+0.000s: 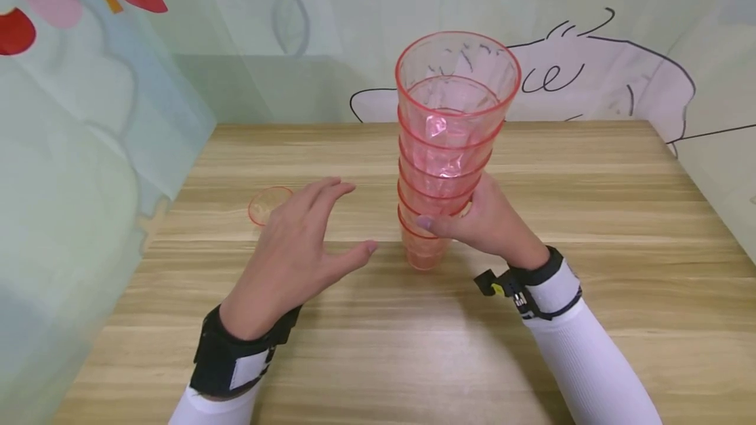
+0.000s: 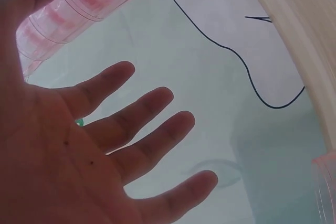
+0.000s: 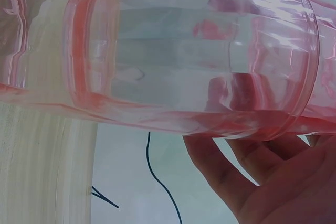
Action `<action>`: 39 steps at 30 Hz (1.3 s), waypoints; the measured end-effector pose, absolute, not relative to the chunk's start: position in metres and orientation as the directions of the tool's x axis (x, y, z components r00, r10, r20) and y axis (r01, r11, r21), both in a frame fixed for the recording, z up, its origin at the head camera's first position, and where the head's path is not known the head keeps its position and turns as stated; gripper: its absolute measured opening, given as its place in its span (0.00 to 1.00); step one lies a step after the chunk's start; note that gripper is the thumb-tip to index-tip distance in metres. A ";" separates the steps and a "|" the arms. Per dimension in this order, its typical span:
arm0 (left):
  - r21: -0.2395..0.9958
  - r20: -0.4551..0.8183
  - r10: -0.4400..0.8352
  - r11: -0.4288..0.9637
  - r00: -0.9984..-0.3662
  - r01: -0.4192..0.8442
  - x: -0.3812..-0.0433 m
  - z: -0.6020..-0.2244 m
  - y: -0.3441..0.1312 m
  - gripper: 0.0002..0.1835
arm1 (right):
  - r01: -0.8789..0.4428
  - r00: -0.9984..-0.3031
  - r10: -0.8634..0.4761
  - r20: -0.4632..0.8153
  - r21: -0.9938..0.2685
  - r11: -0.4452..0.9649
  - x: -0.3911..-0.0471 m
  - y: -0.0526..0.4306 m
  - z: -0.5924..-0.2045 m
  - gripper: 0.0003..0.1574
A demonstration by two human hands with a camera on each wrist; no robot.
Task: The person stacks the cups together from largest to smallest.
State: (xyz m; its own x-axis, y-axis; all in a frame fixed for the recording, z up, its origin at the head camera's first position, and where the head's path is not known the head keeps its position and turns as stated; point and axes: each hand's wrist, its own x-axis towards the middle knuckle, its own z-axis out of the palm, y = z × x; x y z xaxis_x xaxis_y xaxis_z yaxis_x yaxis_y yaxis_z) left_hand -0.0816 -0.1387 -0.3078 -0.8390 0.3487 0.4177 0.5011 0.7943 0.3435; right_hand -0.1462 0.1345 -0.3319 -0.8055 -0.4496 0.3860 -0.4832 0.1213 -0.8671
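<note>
A tall stack of clear pink plastic cups (image 1: 445, 156), nested with several rims showing, stands upright at the middle of the table. My right hand (image 1: 493, 225) grips the stack low down from the right, thumb across the front; in the right wrist view its fingers (image 3: 220, 169) lie against the cups' side. Whether the stack's bottom touches the table is hard to tell. My left hand (image 1: 295, 254) is held apart to the left of the stack, fingers extended and thumb spread, holding nothing. Behind it a single clear cup (image 1: 260, 207) with a pink rim is partly hidden.
A wood-grain table (image 1: 620, 215) spreads below both hands. Close behind it hangs a pale curtain (image 1: 248, 84) printed with line drawings, and more printed cloth (image 1: 71, 182) borders the left side. Both wrists wear black straps.
</note>
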 end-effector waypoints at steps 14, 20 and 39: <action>0.343 0.413 0.325 0.810 -0.851 0.475 -0.078 -0.313 -0.147 0.39 | -0.487 -0.804 -0.449 0.389 -0.865 0.122 -0.147 0.135 -0.332 0.40; 0.354 0.394 0.311 0.817 -0.865 0.455 -0.076 -0.315 -0.150 0.39 | -0.476 -0.815 -0.439 0.379 -0.870 0.132 -0.147 0.135 -0.333 0.39; 0.327 0.445 0.294 0.826 -0.846 0.459 -0.072 -0.325 -0.163 0.38 | -0.481 -0.822 -0.428 0.376 -0.860 0.168 -0.145 0.136 -0.332 0.39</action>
